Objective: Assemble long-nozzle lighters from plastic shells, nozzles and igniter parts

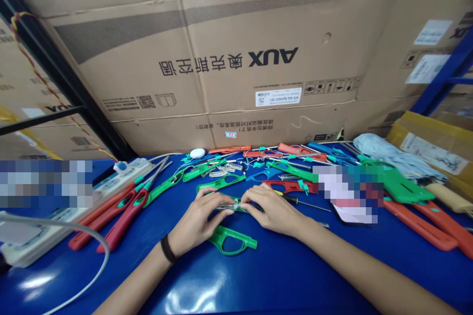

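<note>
head view: the bare left hand (201,214), a dark band at its wrist, is clamped on a slim clear plastic tube (227,205), thumb on the near side and fingers on the far. the bare right hand (271,209) has its fingertips pinched together on the tube's three o'clock end. the tube sits between the two hands, over a glossy blue table (295,280). at six o'clock from it lies a green plastic half-shell (220,234) with an oval opening; whether the left hand touches it, i cannot tell. a screwdriver with a yellow-and-black handle (290,198) lies near the right hand at two o'clock, and a red plastic half-shell (283,187) at one o'clock. at nine o'clock, red plastic handles with metal stems (121,226) rest beside a white power strip (111,186).
</note>
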The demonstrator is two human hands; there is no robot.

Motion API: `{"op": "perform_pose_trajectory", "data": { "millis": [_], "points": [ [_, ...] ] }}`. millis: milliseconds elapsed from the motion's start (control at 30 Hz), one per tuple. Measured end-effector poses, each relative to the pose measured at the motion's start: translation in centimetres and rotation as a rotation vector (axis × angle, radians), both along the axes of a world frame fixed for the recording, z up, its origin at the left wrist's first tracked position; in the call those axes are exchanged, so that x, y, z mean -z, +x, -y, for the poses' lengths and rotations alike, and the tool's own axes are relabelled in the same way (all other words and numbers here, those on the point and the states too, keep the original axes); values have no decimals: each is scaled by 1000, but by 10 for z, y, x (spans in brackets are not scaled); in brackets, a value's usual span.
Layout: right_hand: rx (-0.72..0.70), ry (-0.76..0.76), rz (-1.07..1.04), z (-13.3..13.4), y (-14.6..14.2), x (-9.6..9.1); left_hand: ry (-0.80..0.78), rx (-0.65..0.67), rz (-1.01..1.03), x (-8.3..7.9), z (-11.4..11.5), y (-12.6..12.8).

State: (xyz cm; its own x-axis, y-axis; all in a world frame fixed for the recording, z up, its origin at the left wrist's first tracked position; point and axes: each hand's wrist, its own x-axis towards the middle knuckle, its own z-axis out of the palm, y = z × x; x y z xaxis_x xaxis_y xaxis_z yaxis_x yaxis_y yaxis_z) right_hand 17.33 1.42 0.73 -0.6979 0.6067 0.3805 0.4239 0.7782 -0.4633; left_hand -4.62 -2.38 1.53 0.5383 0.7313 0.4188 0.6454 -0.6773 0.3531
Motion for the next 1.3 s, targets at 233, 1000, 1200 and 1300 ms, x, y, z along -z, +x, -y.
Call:
{"op": "perform_pose_trajectory", "data": {
  "millis": [233, 1000, 1200, 1300],
  "points": [
    [58, -97, -13, -2, 1, -4, 33, -25, 35, 5, -4, -4],
    [91, -77, -77, -2, -13, 4, -135, 0, 123, 2, -18, -7],
    [118, -76, -65, -2, -13, 8, -159, 31, 113, 6, -22, -8],
    [121, -76, -65, -1, -12, 8, -147, 38, 104, 8, -23, -9]
  ]
}}
